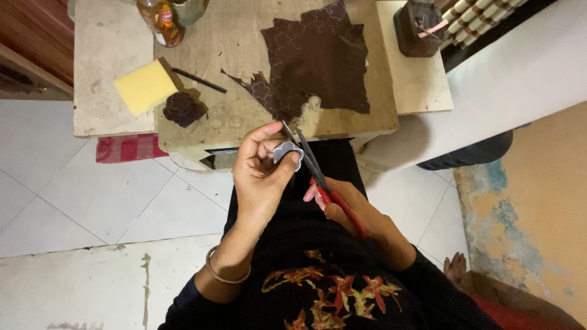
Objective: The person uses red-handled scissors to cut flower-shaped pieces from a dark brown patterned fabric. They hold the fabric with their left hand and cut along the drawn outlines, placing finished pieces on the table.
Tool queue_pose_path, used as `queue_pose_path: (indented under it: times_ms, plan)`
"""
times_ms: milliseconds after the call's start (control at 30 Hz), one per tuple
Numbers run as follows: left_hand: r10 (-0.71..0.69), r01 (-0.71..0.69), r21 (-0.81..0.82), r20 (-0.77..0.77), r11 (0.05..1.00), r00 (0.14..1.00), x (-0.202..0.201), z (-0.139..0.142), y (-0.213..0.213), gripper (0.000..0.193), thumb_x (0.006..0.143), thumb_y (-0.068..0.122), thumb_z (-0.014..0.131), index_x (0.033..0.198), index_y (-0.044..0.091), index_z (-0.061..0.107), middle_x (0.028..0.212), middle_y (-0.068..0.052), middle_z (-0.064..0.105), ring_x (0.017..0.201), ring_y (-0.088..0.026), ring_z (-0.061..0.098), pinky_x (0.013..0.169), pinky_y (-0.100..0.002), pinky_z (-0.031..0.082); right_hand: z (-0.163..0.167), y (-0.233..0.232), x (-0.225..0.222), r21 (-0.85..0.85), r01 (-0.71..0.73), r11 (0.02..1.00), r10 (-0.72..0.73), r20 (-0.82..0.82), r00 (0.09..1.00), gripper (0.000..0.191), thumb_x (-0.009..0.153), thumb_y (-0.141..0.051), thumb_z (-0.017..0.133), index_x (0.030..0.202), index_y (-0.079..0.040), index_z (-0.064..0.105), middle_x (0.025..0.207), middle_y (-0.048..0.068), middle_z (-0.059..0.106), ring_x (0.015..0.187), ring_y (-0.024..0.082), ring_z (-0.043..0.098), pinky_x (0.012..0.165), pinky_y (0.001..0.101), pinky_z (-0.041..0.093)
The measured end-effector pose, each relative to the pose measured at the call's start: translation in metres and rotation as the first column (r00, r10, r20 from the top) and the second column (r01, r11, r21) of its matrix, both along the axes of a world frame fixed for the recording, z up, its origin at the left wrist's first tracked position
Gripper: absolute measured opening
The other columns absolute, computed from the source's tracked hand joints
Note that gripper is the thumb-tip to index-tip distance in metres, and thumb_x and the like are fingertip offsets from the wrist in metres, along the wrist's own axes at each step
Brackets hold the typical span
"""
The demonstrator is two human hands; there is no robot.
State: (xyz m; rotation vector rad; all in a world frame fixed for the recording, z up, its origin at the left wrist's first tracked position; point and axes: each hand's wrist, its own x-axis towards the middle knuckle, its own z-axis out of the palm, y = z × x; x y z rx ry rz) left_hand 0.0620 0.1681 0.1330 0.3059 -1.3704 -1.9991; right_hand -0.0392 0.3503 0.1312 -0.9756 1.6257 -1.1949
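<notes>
1. Nearest to the camera is the person's black garment with red and orange flower embroidery (330, 293), over the lap, and both forearms go out from it.
2. Left hand (263, 174), with a thin bracelet (227, 276) at the wrist, holds a small pale scalloped piece of cloth (288, 153). Thumb and fingertips are pinching it at one side, so the other edge stays free for the blades.
3. Right hand (348, 205) grips red-handled metal scissors (318, 177). The fingers are curled closed around the handles, and the blades stand a little apart, touching the edge of the pale piece.
4. The pale piece is held in the air above the lap, just in front of the low wooden table (244, 36), I think so that the scraps fall down and the hands can turn it freely.
5. On the table lies a large dark brown patterned fabric sheet (318, 61) with a jagged cut edge, near to the hands.
6. To the left are a small stack of dark brown flower-shaped cut pieces (182, 109), a yellow square sponge block (145, 87) and a thin dark stick (199, 80).
7. At the far edge stands a bottle with amber liquid (161, 19), and a dark container (419, 27) is on the right corner, well apart from the cutting.
8. Below is a white tiled floor (92, 195).
</notes>
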Motion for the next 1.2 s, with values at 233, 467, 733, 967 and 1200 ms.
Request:
queue_pose_path:
  times_ms: [233,467,733,967,1200]
  plan:
    - [0.0,0.0,-0.019,0.02,1.0,1.0,0.004,0.002,0.007,0.05,0.094,-0.013,0.069,0.139,0.0,0.053,0.098,-0.004,0.07,0.09,-0.007,0.067,0.082,-0.021,0.056,-0.002,0.008,0.001,-0.071,-0.052,0.996,0.05,-0.034,0.998,0.05,0.089,-0.043,0.062,0.117,-0.003,0.06,0.085,0.001,0.05,0.075,0.011,0.046,0.067,0.0267,0.041]
    - [0.008,-0.007,-0.03,0.013,1.0,1.0,0.007,0.004,0.008,0.054,0.093,-0.013,0.071,0.141,0.0,0.052,0.095,-0.003,0.069,0.086,-0.006,0.066,0.078,-0.02,0.055,-0.003,0.01,0.003,-0.078,-0.048,0.996,0.042,-0.073,0.996,0.067,0.092,-0.067,0.059,0.113,-0.004,0.062,0.082,0.0,0.052,0.072,0.01,0.048,0.064,0.0267,0.04]
    - [-0.028,0.028,0.015,0.006,0.999,1.0,0.01,0.008,0.006,0.056,0.092,-0.013,0.071,0.143,0.0,0.05,0.091,-0.002,0.069,0.084,-0.006,0.066,0.077,-0.021,0.055,-0.002,0.01,0.006,-0.061,-0.034,0.998,0.035,0.005,0.999,0.069,0.089,-0.068,0.065,0.109,-0.002,0.062,0.078,0.0,0.051,0.067,0.011,0.048,0.06,0.027,0.041]
    - [-0.048,0.047,0.043,0.032,0.998,0.998,0.011,0.009,0.005,0.056,0.092,-0.013,0.071,0.142,0.001,0.05,0.09,-0.002,0.068,0.083,-0.007,0.065,0.076,-0.021,0.055,0.0,0.008,0.008,-0.095,-0.047,0.994,0.05,0.026,0.998,0.072,0.093,-0.073,0.058,0.11,-0.003,0.063,0.077,-0.001,0.051,0.066,0.009,0.051,0.059,0.0254,0.043]
    - [-0.057,0.055,0.062,0.03,0.997,0.998,0.01,0.005,0.002,0.056,0.092,-0.014,0.071,0.142,0.001,0.05,0.089,-0.003,0.068,0.081,-0.007,0.065,0.075,-0.021,0.055,-0.011,0.008,0.005,0.032,-0.013,0.999,0.012,0.035,0.999,0.047,0.089,-0.052,0.058,0.093,-0.005,0.06,0.07,-0.001,0.053,0.06,0.01,0.055,0.056,0.0245,0.045]
